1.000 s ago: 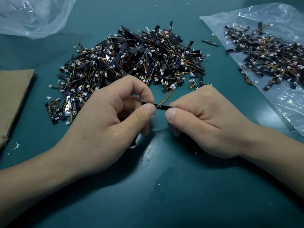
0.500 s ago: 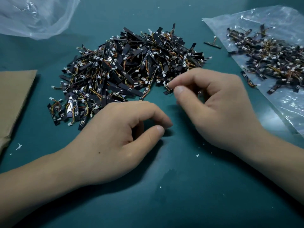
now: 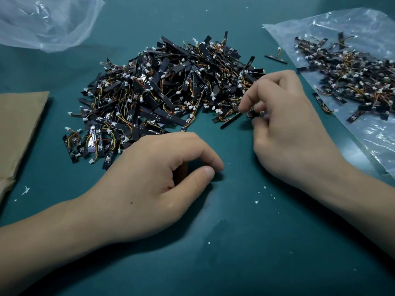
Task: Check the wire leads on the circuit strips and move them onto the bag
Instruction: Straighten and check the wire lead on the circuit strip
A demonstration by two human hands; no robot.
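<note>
Seemingly light and stiff with fragile leads, strips fill the pile (image 3: 166, 92), left of the bag (image 3: 374, 142), best pinched by board edges; right hand (image 3: 286, 129) curls at its right edge, grip unclear, left hand (image 3: 149, 184) rests loosely curled, empty, before it.

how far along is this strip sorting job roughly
Done: a smaller heap of strips lies on the bag at right. In hand: the right hand is at the near edge of the main pile; blur hides whether it grips a strip. The left hand rests on the table, holding nothing. Left: the main pile, clearly the larger share, plus one stray strip beside the bag.
</note>
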